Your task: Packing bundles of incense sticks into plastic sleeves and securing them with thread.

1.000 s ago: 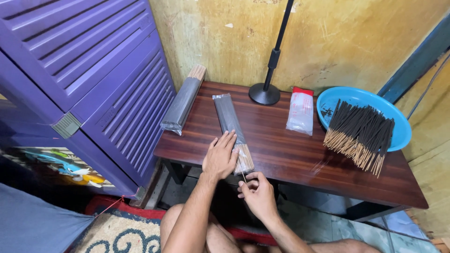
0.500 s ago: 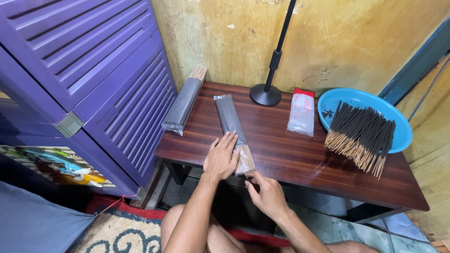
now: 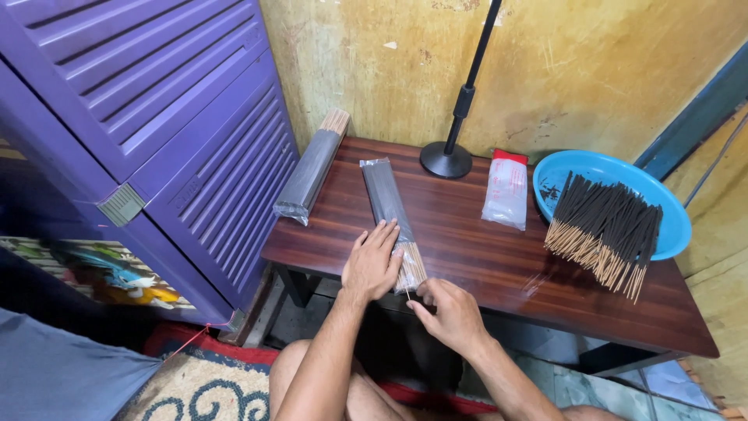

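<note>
A long clear packet of dark incense sticks lies on the dark wooden table, its bare stick ends reaching the front edge. My left hand rests flat on the packet's near end, fingers spread. My right hand is at the table's front edge just right of the stick ends, fingertips pinched at the ends; a thin stick shows below them.
A second wrapped incense packet leans at the table's left edge against a purple louvred door. A black stand base, a clear bag with a red top and a blue bowl of loose incense sticks sit behind.
My right hand has risen from below the table edge to the packet's stick ends. My left hand stays on the packet.
</note>
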